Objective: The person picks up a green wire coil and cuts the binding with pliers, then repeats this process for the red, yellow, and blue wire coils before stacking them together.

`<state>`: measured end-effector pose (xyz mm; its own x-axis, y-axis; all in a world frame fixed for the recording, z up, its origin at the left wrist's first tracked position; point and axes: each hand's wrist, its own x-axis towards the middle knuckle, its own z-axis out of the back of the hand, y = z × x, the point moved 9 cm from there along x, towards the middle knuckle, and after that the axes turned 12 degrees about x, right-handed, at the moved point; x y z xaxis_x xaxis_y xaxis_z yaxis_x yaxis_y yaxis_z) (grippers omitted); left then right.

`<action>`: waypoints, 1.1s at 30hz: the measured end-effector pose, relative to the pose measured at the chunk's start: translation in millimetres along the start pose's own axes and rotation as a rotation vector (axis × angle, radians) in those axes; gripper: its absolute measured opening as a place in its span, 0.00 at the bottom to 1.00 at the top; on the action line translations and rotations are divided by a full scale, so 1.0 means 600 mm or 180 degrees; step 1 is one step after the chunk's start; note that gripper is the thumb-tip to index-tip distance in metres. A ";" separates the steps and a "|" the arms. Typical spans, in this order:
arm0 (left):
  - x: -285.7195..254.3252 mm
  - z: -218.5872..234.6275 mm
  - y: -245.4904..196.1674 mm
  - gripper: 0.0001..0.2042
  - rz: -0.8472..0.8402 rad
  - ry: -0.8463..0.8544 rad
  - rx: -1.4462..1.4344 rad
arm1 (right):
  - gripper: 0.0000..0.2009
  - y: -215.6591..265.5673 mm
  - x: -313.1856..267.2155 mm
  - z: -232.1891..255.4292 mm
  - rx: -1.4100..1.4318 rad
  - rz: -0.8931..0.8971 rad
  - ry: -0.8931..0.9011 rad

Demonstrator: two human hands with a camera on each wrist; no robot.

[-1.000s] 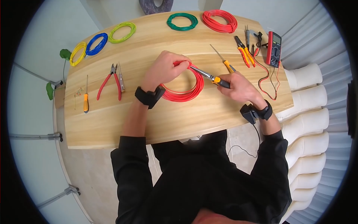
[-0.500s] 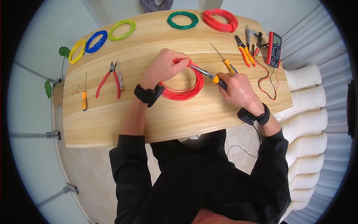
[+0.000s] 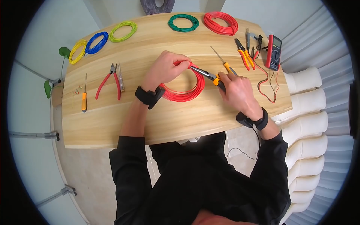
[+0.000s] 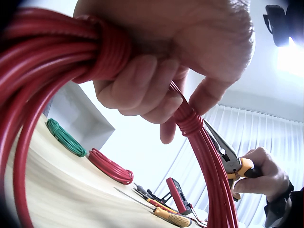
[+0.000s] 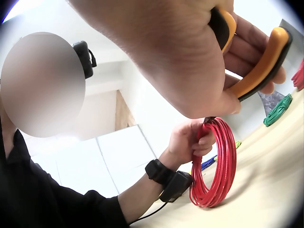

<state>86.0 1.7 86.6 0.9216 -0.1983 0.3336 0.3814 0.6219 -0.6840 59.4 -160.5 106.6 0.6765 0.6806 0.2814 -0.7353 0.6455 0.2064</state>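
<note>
My left hand grips the top of a coil of red wire, its fingers curled round the bundle in the left wrist view. The coil stands tilted over the table, with tight wraps of wire binding it beside the thumb. In my right hand is a pair of long-nose pliers with orange and black handles. Their tips are right at the wrapped part of the coil, close to my left thumb. The right wrist view shows the handles spread apart within my fingers.
Yellow, blue, lime, green and red wire coils line the far edge. Left lie a screwdriver and red-handled cutters; right, another screwdriver, orange-handled pliers and a multimeter.
My right hand has turned a little and moved slightly toward my body, swinging the pliers' handles with it. The pliers' tips stay at the coil's wraps; my left hand keeps its hold.
</note>
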 end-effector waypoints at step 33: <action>-0.004 0.013 0.065 0.12 0.0700 -0.0252 0.0121 | 0.12 -0.115 0.022 -0.198 0.5882 -0.1788 0.0513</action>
<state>98.2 31.9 64.3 0.9732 0.0042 0.2301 0.1677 0.6719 -0.7214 124.1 -155.0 -15.3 0.7312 0.6485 -0.2117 0.4777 -0.2653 0.8375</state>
